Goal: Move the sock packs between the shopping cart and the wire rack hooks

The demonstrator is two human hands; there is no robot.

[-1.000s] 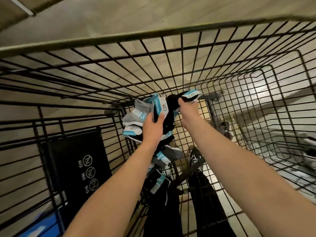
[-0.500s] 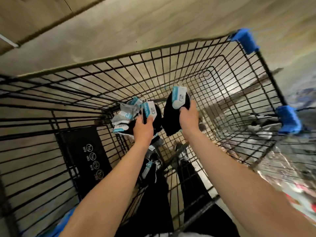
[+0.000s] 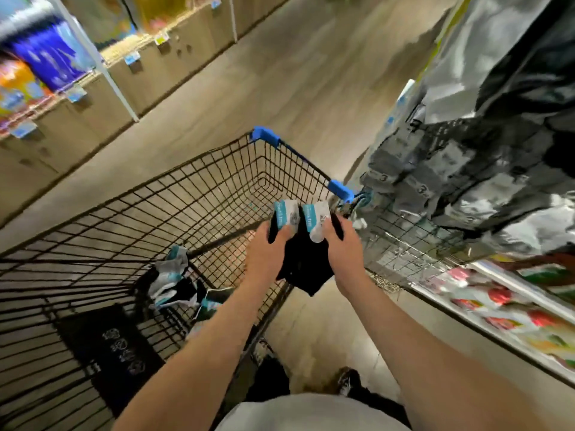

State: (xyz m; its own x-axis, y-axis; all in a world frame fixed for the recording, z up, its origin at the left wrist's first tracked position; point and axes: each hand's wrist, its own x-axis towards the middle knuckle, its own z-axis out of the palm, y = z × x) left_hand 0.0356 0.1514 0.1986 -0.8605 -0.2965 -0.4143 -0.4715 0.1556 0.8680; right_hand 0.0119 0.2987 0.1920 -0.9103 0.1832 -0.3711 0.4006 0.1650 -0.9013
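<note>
My left hand (image 3: 267, 251) grips a pack of black socks (image 3: 303, 269) by its white and blue label (image 3: 285, 215). My right hand (image 3: 341, 241) grips a second black sock pack by a matching label (image 3: 315, 218). Both packs hang together between the hands, above the right rim of a black wire shopping cart (image 3: 199, 194). More sock packs, grey, white and black (image 3: 174, 279), lie at the near end of the cart's floor.
The cart has blue plastic corners (image 3: 264, 135). To the right stands a wire rack of grey sock packs (image 3: 413, 178) with dark garments above. A low shelf of colourful goods (image 3: 510, 309) runs at lower right, and shelving (image 3: 46, 76) lines the left of the aisle.
Both hands have lifted out of the cart and moved right, each carrying a black sock pack. The view has risen from inside the cart to the aisle; the other packs stayed in the cart.
</note>
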